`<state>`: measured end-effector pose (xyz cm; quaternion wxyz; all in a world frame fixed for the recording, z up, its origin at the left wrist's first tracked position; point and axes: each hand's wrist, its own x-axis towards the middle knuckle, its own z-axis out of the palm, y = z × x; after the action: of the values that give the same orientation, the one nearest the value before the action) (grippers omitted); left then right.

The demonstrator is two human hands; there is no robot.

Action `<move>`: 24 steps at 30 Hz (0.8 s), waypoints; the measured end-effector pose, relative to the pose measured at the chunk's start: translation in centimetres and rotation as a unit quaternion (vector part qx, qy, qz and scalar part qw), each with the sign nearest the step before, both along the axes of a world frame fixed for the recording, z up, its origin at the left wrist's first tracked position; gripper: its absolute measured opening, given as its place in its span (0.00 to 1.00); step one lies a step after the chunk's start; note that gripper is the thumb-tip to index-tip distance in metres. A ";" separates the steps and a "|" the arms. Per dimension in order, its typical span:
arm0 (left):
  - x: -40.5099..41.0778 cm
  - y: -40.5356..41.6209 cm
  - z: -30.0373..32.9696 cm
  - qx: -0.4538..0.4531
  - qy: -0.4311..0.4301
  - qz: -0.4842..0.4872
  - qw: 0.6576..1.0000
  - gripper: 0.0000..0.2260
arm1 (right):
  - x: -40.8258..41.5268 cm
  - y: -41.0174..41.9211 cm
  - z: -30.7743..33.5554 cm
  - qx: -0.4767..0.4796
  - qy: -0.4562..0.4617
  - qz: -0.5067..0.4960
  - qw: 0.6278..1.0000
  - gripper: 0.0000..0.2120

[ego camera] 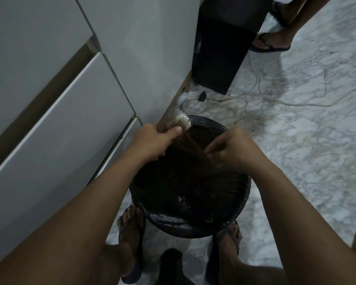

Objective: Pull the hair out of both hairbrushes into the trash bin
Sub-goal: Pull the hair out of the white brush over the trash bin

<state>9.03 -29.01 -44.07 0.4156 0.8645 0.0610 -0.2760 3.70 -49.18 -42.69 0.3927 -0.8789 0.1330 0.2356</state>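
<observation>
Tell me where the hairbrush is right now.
In the head view, the hairbrush is left of centre, gripped by the left hand over the far-left rim of the trash bin, beside the white cabinet.

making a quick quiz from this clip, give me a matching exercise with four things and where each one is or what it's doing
Things:
1. left hand
2. right hand
3. trash bin
4. cables

States:
A. lies loose on the marble floor
B. pinches strands of hair
C. stands between the person's feet, lined with a dark bag
D. holds the white hairbrush

Pairs: 1-D, 2-B, 3-C, 4-A
</observation>
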 end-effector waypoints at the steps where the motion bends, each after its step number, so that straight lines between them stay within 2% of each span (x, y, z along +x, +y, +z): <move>1: 0.0 0.0 0.1 -0.002 0.001 0.009 1.000 0.18 | 0.0 0.0 0.0 -0.007 0.017 0.001 1.000 0.07; 3: -0.2 -0.2 0.2 0.005 0.004 0.005 1.000 0.19 | 0.0 0.0 -0.1 -0.022 0.038 0.007 0.999 0.07; 6: -0.6 -0.6 0.2 -0.002 0.006 -0.015 1.000 0.19 | 0.1 0.1 0.0 -0.044 0.019 0.018 0.999 0.06; 8: -0.6 -0.8 0.1 -0.001 0.008 -0.028 1.000 0.19 | 0.2 0.4 0.2 -0.001 0.023 -0.023 0.999 0.18; 10: -0.6 -1.2 0.1 -0.005 0.010 -0.037 0.999 0.17 | 0.3 0.7 0.4 0.084 0.032 -0.074 0.993 0.22; 13: -0.5 -1.5 0.4 -0.035 0.034 -0.017 0.999 0.18 | 0.6 1.0 0.4 0.178 0.029 -0.103 0.978 0.17; 16: -0.5 -1.6 0.5 -0.061 0.049 -0.018 0.997 0.17 | 0.6 1.7 0.7 0.217 0.014 -0.123 0.968 0.15; 21: -0.5 -1.6 0.0 -0.058 0.037 -0.044 0.997 0.17 | 0.4 1.9 0.6 0.178 -0.007 -0.125 0.976 0.14; 24: -0.1 -0.9 -0.6 -0.030 0.013 -0.024 0.999 0.14 | 0.4 1.4 0.6 0.175 -0.014 -0.137 0.975 0.07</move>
<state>8.96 -29.93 -44.66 0.4340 0.8490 0.0369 -0.2991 4.10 -47.79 -42.11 0.5706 -0.7734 0.2034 0.1869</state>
